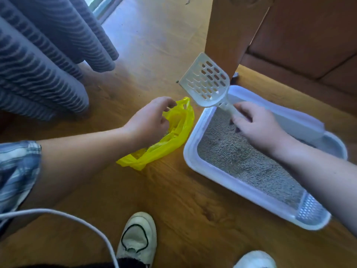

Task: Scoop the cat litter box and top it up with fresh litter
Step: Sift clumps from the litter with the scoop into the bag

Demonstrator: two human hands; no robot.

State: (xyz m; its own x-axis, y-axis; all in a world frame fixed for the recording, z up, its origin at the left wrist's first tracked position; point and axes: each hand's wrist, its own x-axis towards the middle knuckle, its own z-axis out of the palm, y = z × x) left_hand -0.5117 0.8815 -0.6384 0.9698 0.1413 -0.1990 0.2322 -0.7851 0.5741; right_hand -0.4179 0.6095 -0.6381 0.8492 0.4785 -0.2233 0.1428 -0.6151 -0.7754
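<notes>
The right hand (258, 130) grips the scoop (205, 82) by its handle. The long axis runs toward 11 o'clock, with the slotted head raised past the litter box (195, 151) corner. The yellow bag (179, 136), its rim pinched by the left hand (148, 122), lies on the floor at 9 o'clock of the right hand, beside the box.

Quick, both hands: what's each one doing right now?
Left hand: closed, holding the rim of the yellow bag.
Right hand: closed, gripping the litter scoop by its handle.
</notes>
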